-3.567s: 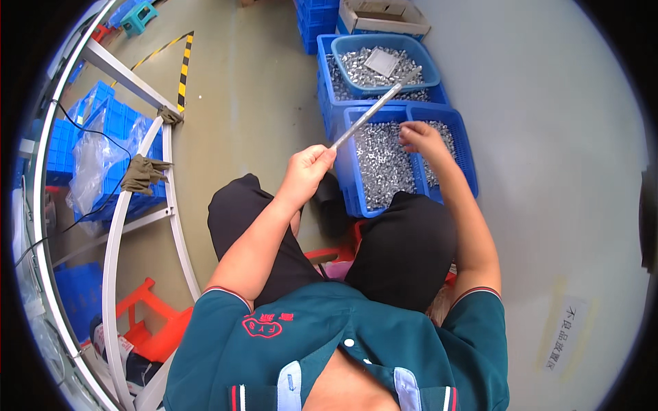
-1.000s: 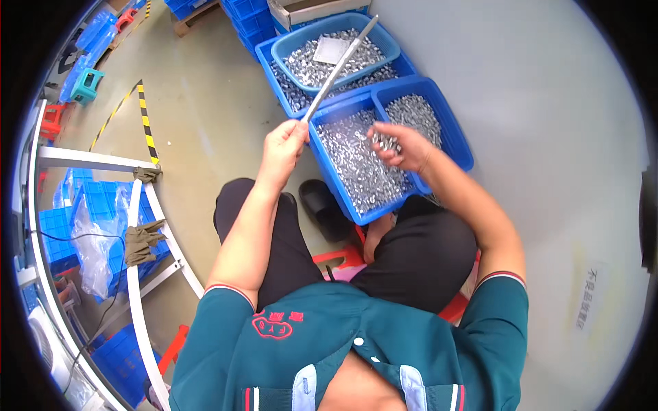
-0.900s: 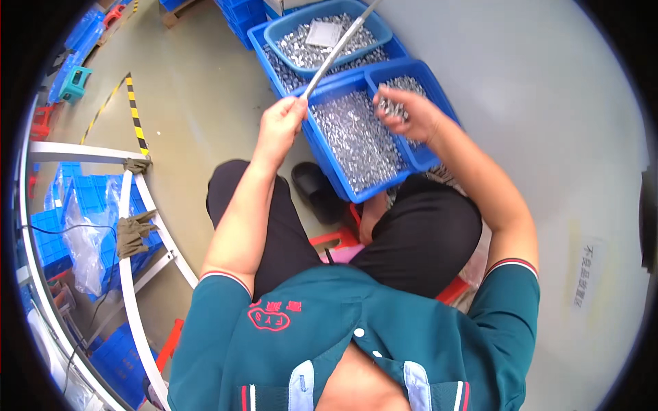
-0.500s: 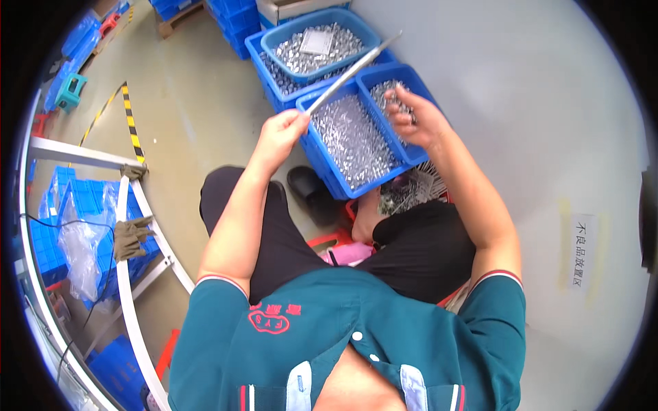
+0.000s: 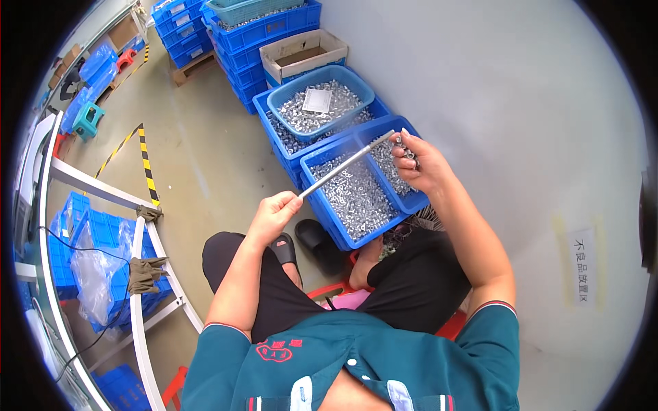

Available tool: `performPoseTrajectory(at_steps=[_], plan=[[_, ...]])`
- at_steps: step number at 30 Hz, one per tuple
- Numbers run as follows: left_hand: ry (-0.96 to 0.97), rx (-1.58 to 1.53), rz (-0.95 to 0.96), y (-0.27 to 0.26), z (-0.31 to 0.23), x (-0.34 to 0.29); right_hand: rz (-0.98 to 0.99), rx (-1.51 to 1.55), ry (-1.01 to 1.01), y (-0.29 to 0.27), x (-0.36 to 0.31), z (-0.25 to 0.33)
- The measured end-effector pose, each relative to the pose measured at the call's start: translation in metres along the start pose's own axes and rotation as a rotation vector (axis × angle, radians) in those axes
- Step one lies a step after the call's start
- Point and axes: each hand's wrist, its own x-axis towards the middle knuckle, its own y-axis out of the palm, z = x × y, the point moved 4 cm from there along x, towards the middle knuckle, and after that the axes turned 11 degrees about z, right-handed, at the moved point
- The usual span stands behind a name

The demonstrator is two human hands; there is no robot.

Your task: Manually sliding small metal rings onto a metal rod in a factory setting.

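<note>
My left hand (image 5: 274,216) is closed around the near end of a thin grey metal rod (image 5: 343,166). The rod slants up to the right, across a blue divided bin (image 5: 373,239). At its far end my right hand (image 5: 428,166) has its thumb and fingertips at the tip, and several small metal ring-like parts (image 5: 406,154) are held in the curled fingers. Whether a part sits on the tip is too small to tell. Small silvery parts (image 5: 356,205) fill the bin's left compartment, and similar pieces (image 5: 392,177) lie in the right one.
Behind the bin, a light blue basin (image 5: 274,113) of metal parts rests in another blue crate (image 5: 291,156). Beyond are a cardboard box (image 5: 301,68) and stacked blue crates (image 5: 240,58). A white wall (image 5: 521,137) rises at right; a white metal frame (image 5: 137,274) stands at left.
The rod has swung lower and its far tip now meets my right hand's fingers. Both hands appear lower relative to the bin, and the whole view has shifted, showing more crates behind.
</note>
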Motion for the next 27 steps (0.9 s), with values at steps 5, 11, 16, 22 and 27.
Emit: performPoseTrajectory(at_steps=[5,11,16,22,27], plan=[[-0.052,0.074,0.000,-0.004,0.005,0.003,0.047,0.055,0.019,-0.002,0.014,-0.006],[-0.062,0.118,-0.050,-0.016,-0.001,0.002,0.065,-0.155,-0.002,0.001,0.028,0.007],[-0.011,0.150,-0.090,-0.019,-0.008,-0.001,0.109,-0.283,-0.016,0.010,0.035,0.016],[-0.018,0.189,-0.166,-0.008,-0.011,-0.024,0.113,-0.531,-0.050,0.018,0.032,0.023],[0.016,0.283,-0.264,0.019,-0.030,-0.046,0.162,-0.579,-0.052,0.027,0.022,0.026]])
